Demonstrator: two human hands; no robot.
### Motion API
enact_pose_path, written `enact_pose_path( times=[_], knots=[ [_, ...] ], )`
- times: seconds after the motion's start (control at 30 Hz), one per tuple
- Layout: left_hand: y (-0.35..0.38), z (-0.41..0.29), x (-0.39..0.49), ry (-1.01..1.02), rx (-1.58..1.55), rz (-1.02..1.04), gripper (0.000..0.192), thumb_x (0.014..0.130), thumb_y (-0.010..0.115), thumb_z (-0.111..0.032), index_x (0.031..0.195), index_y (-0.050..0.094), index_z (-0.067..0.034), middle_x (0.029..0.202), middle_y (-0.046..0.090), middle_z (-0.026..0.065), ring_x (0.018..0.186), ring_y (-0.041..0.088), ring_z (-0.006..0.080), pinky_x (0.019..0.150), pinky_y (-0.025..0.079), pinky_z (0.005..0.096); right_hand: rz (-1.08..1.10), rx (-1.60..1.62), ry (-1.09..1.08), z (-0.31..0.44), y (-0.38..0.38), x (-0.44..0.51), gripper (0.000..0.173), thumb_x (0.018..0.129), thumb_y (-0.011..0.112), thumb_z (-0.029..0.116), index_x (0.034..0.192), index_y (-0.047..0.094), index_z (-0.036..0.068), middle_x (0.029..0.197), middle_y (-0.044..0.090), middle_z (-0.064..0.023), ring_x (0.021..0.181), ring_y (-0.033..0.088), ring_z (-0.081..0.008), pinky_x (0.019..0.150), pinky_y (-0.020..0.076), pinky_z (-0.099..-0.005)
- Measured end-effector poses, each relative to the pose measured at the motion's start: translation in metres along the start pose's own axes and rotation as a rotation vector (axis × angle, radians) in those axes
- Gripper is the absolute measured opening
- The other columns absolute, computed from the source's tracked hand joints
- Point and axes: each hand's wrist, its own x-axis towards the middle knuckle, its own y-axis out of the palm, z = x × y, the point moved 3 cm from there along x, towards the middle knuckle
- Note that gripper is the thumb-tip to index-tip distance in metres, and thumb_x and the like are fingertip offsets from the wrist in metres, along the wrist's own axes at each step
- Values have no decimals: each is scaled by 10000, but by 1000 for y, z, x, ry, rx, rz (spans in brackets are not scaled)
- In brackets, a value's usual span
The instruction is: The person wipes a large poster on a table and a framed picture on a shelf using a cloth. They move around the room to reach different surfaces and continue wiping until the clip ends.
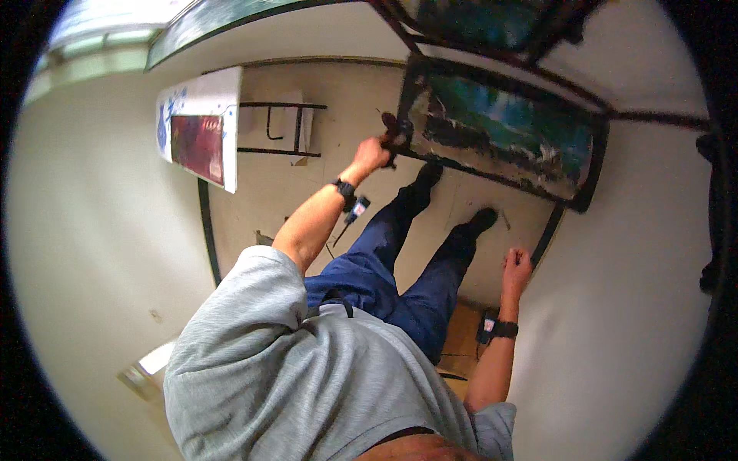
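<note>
My left hand (372, 153) is curled around a dark brown piece (393, 131), apparently wooden, at the left corner of a dark-framed panel. The panel (507, 129) has a green and brown landscape-like surface and leans at a slant in front of my feet. Whether the held piece belongs to its frame I cannot tell. My right hand (518, 266) hangs low by the right wall with its fingers curled in, and nothing shows in it. Both wrists wear black straps, and a small device (358, 208) hangs by the left one.
A second dark-framed panel (478, 23) rises at the top, joined by dark bars. To the left stands a white board (230, 132) with blue print and a maroon sheet (198, 147); a black metal frame (298, 129) extends beside it. Pale walls (611, 322) flank the tan floor (351, 92).
</note>
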Motion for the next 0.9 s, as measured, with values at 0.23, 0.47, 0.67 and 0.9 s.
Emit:
enact_pose_path(
  times=[0.23, 0.47, 0.67, 0.9],
  knots=[
    [-45, 120, -212, -178, -286, -83, 240, 813, 625, -204, 983, 751, -91, 905, 738, 194, 897, 709, 400, 772, 553, 481, 197, -42, -72, 107, -20, 17, 211, 992, 679, 239, 1001, 636, 32, 811, 658, -61, 651, 617, -165, 626, 509, -341],
    [22, 219, -464, -724, -459, -288, 250, 810, 656, -240, 1018, 772, -163, 971, 760, 160, 967, 714, 384, 857, 566, 465, 471, -181, -440, 226, -1, 2, 208, 984, 687, 236, 1013, 658, 32, 855, 683, -83, 742, 646, -176, 698, 524, -352],
    [127, 222, -594, -957, -672, -192, 345, 727, 741, -251, 1063, 793, -195, 1033, 770, 147, 1007, 732, 330, 876, 569, 417, 555, -264, -665, 293, 42, -68, 228, 972, 691, 244, 1039, 674, 27, 921, 717, -124, 877, 692, -253, 808, 536, -383],
    [200, 243, -637, -1088, -862, -39, 390, 687, 771, -242, 1069, 793, -172, 1048, 771, 126, 1023, 726, 320, 884, 573, 424, 556, -267, -872, 335, 110, -152, 114, 1017, 653, 143, 984, 638, 35, 782, 639, -10, 645, 583, -79, 561, 468, -250]
  ],
)
